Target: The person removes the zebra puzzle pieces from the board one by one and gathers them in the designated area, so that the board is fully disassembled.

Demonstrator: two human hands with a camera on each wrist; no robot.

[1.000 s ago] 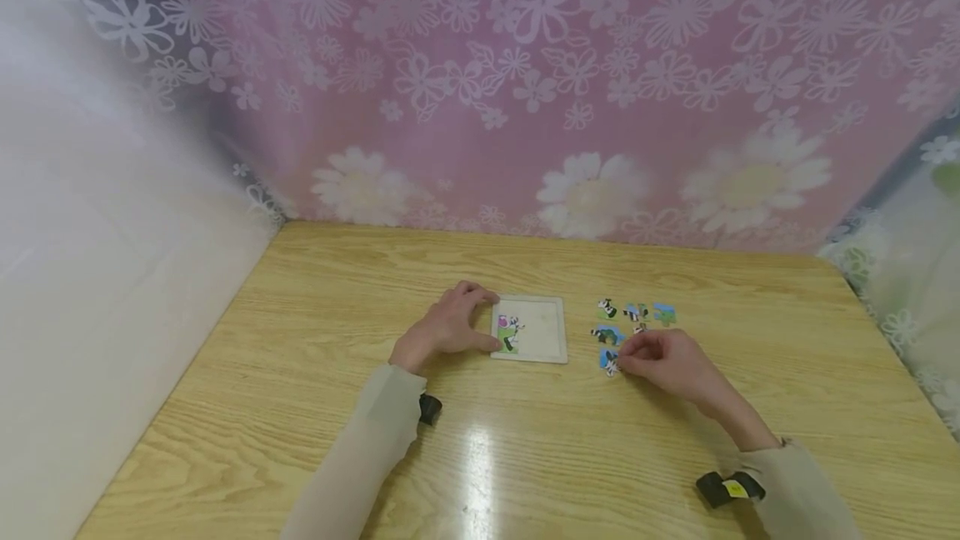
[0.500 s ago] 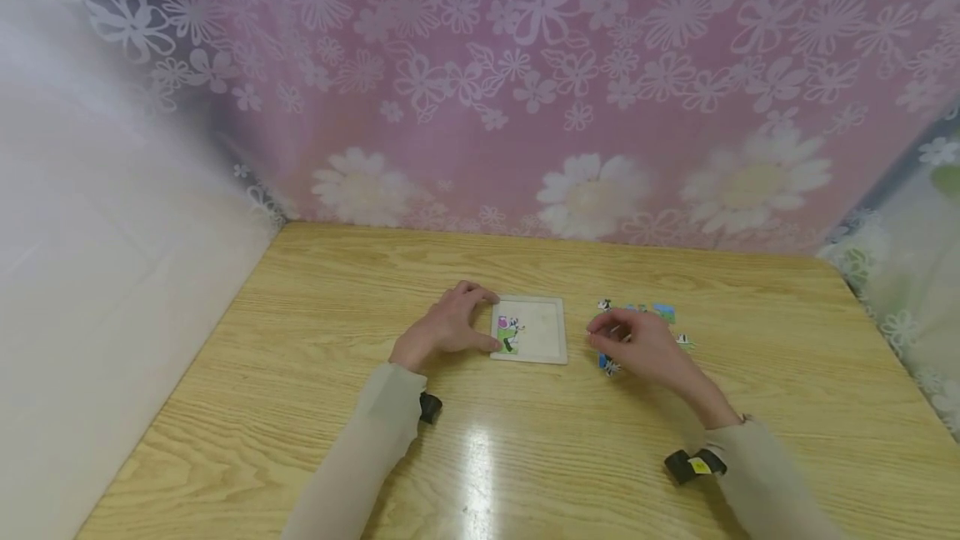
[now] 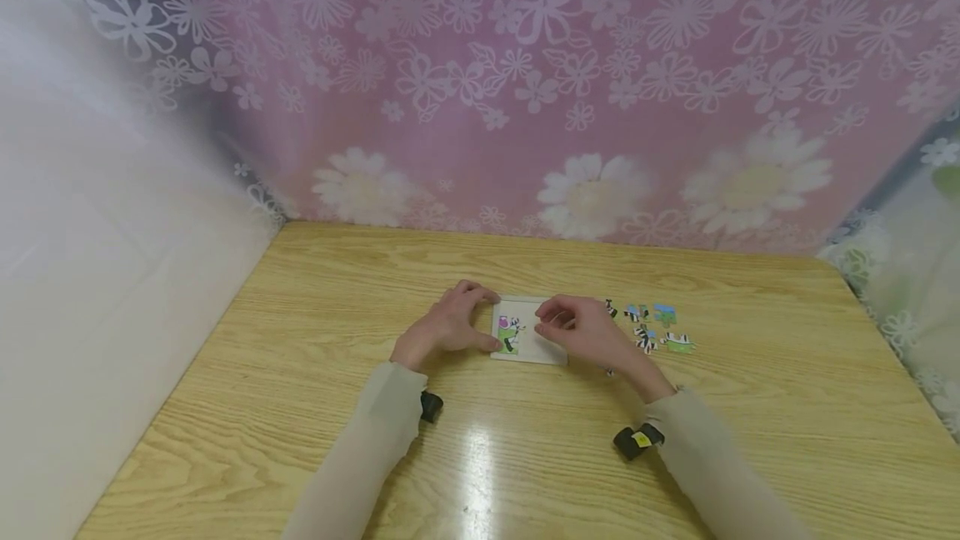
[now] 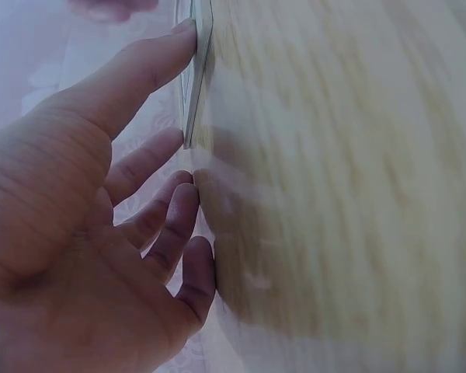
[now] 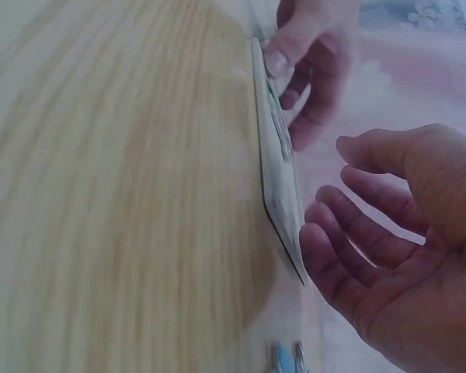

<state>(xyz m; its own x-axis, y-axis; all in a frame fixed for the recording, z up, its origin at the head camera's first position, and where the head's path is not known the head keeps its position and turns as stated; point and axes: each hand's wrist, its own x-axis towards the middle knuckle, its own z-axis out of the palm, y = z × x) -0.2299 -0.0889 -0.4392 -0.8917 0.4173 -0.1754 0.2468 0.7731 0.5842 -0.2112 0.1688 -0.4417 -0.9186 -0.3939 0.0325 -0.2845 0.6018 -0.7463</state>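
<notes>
A pale square puzzle tray (image 3: 542, 358) lies on the table, with a panda-and-green puzzle piece (image 3: 509, 338) set in its lower left corner. My left hand (image 3: 452, 321) grips the tray by its left side, thumb at the near corner and index finger at the far one. Over the tray's right half, my right hand (image 3: 588, 332) pinches a small puzzle piece between thumb and fingertips, mostly hidden by them. In the right wrist view, the right fingers (image 5: 349, 233) are bent close above the tray (image 5: 276, 179).
Several loose puzzle pieces, among them a blue-and-green one (image 3: 664, 314) and a green one (image 3: 678, 343), lie right of the tray; the right hand partly covers others. A floral curtain (image 3: 480, 107) hangs behind the wooden table (image 3: 337, 273).
My right hand has moved left from the loose pieces to over the tray, with a puzzle piece in its fingertips. The left hand and the tray have stayed in place.
</notes>
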